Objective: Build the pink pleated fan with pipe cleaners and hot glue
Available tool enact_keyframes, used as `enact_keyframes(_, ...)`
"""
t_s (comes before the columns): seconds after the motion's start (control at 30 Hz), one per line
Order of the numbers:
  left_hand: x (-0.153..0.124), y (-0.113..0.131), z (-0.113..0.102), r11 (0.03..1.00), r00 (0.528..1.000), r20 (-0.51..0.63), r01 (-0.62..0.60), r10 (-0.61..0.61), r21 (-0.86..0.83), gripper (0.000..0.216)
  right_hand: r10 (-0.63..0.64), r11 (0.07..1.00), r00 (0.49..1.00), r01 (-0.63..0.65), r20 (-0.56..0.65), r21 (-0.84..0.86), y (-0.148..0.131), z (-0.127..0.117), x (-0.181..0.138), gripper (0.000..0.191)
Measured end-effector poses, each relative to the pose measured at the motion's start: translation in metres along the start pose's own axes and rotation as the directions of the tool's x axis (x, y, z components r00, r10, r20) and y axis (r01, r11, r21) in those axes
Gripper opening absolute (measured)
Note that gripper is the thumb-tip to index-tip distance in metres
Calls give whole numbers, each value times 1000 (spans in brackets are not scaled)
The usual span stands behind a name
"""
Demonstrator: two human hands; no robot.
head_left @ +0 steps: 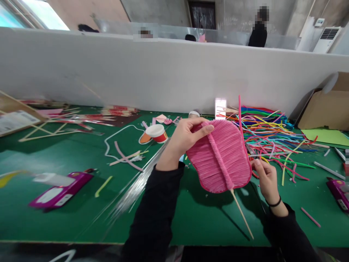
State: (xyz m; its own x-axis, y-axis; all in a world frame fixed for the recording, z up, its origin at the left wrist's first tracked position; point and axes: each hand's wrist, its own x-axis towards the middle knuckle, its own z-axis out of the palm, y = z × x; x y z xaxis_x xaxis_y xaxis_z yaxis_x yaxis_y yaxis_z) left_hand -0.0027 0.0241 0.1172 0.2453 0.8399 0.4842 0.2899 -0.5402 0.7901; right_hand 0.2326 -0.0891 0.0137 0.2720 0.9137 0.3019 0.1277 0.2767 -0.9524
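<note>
Pink fan [220, 157] on a thin stick [242, 214], held up over a green table [207, 225].
Tilts slightly, gripped near the top between thumb and fingers of the left hand [184, 137]; met at the right edge by fingertips of the right hand [267, 180], cannot tell whether clamped there. Beside, at right, a heap of colourful fuzzy wires [272, 131]; at left, a paper cup [160, 136].

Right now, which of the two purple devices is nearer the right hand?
The right-edge purple device, partly cut off by the picture's edge; the left-side purple device lies farther from the right hand.
</note>
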Motion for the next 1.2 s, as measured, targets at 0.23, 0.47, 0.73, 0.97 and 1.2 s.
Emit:
enact_keyframes(0.23, 3, 3, 6, 999, 989, 144, -35, 33, 9, 34, 78, 995, 990, -85, 117, 56, 2, 3, -3, 41)
enact_keyframes(0.47, 4, 0, 4, 1000, 980, 197, -4, 4, -2, 31, 59, 996, 984, -69, 166, 55, 3, 5, -1, 45)
enact_keyframes(0.73, 5, -3, 11, 1000, 961, 278, 12, -6, -19, 31, 4, 1000, 987, -5, 161, 7, 1, 6, -5, 41)
enact_keyframes(0.97, 4, -2, 12, 1000, 950, 313, 7, -1, -16, 32, 22, 996, 994, -31, 111, 85, -4, 11, -6, 39)
enact_keyframes(1.2, 4, 0, 20, 1000, 925, 380, -24, 20, 5, 33, 56, 991, 998, -60, 33, 122, -4, 10, -4, 36)
